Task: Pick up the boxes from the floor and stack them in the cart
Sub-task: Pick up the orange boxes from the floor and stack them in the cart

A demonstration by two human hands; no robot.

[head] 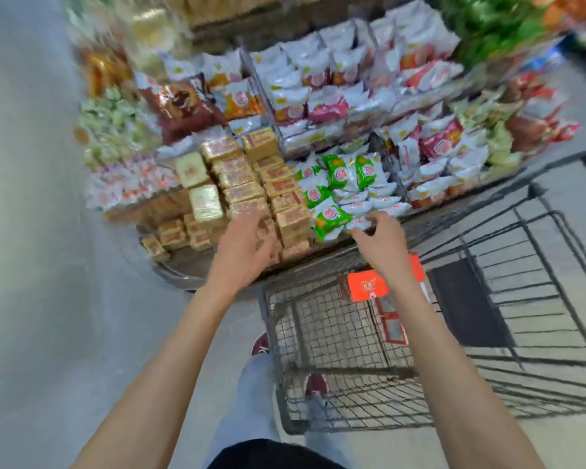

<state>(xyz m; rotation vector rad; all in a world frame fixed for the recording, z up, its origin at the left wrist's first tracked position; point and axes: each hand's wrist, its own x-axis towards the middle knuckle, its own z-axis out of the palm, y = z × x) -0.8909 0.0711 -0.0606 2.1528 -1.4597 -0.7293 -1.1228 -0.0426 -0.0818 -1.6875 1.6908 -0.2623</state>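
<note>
A grey wire cart point(369, 336) stands in front of me, slightly to the right. Inside it lie orange-red boxes point(367, 285), partly hidden behind my right forearm. My left hand point(247, 245) reaches forward over the cart's far-left corner, fingers spread, in front of stacked golden packets point(244, 194) on a display. My right hand point(383, 236) hovers over the cart's far rim, fingers apart, close to green and white snack bags point(332, 218). Neither hand holds anything. The picture is motion-blurred.
A low display point(318, 113) packed with snack bags and packets fills the space beyond the cart. Grey floor point(31, 265) stretches along the left. My red shoes point(261, 345) and light trousers show beside and under the cart.
</note>
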